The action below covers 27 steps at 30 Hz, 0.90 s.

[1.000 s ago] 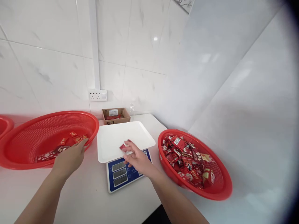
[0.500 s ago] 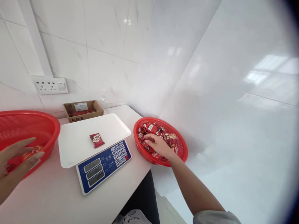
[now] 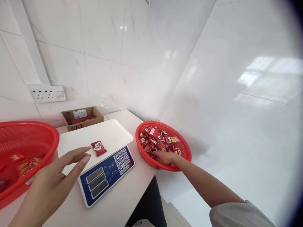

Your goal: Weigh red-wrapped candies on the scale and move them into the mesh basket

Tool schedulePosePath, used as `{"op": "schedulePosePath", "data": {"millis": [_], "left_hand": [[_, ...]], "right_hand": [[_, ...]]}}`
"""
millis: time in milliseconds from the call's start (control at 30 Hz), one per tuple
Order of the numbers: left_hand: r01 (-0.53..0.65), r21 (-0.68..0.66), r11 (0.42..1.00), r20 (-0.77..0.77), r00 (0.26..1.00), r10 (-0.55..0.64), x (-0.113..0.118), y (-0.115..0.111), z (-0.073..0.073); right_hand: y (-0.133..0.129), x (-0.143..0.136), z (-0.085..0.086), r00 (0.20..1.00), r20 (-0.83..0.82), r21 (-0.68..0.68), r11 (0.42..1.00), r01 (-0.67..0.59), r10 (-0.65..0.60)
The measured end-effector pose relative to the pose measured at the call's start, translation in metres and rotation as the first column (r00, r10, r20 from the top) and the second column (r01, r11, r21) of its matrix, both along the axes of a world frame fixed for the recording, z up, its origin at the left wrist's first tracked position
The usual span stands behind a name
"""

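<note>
My left hand (image 3: 59, 176) is over the front left of the scale's white tray (image 3: 111, 130), open, thumb and fingers apart and nothing between them. Its fingertips come close to a small red snack packet (image 3: 98, 148) lying on the tray, apparently just short of it. The scale's blue panel (image 3: 106, 176) has keys and small displays. My right hand (image 3: 164, 157) reaches into the right red plastic basket (image 3: 187, 148), down among several small red packets (image 3: 153, 134). Its fingertips are hidden in the pile, so a grip cannot be made out.
At the left stands a larger red basket (image 3: 53, 143) with red and yellowish packets inside. Behind the scale is an open cardboard box (image 3: 82, 121) holding red packaging. A socket panel (image 3: 48, 94) is on the tiled wall. The white table (image 3: 139, 176) ends near my leg.
My left hand has moved right, from the left basket to the scale tray. My right hand has gone lower, toward the basket's near side. The packet on the tray stays put.
</note>
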<state>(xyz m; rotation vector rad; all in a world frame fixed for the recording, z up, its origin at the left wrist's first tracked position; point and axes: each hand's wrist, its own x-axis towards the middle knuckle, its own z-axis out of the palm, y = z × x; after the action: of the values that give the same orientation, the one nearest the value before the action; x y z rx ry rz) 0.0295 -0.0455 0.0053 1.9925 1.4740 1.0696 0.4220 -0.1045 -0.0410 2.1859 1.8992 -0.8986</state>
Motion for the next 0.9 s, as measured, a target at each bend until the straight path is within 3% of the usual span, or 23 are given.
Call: {"op": "schedulePosePath", "data": {"millis": [100, 333, 533, 667, 900], "left_hand": [[0.032, -0.091, 0.995, -0.067, 0.997, -0.038, -0.003, 0.003, 0.003], [0.036, -0.041, 0.999, -0.068, 0.997, -0.038, -0.008, 0.007, 0.004], [0.038, -0.082, 0.996, -0.083, 0.996, -0.045, -0.006, 0.007, 0.002], [0.053, -0.049, 0.997, -0.063, 0.996, -0.056, -0.006, 0.004, 0.003], [0.152, -0.027, 0.988, -0.009, 0.988, -0.153, 0.004, 0.001, 0.002]], "right_hand": [[0.001, 0.002, 0.005, 1.000, -0.026, 0.001, 1.000, -0.005, 0.005], [0.016, 0.011, 0.020, 0.993, -0.113, 0.206, 0.977, 0.061, -0.038], [0.022, -0.015, 0.012, 0.994, -0.111, 0.165, 0.986, 0.031, -0.013], [0.015, -0.027, 0.005, 0.995, -0.095, 0.226, 0.973, 0.036, -0.015], [0.010, -0.012, 0.010, 0.992, -0.124, 0.327, 0.943, 0.066, -0.026]]}}
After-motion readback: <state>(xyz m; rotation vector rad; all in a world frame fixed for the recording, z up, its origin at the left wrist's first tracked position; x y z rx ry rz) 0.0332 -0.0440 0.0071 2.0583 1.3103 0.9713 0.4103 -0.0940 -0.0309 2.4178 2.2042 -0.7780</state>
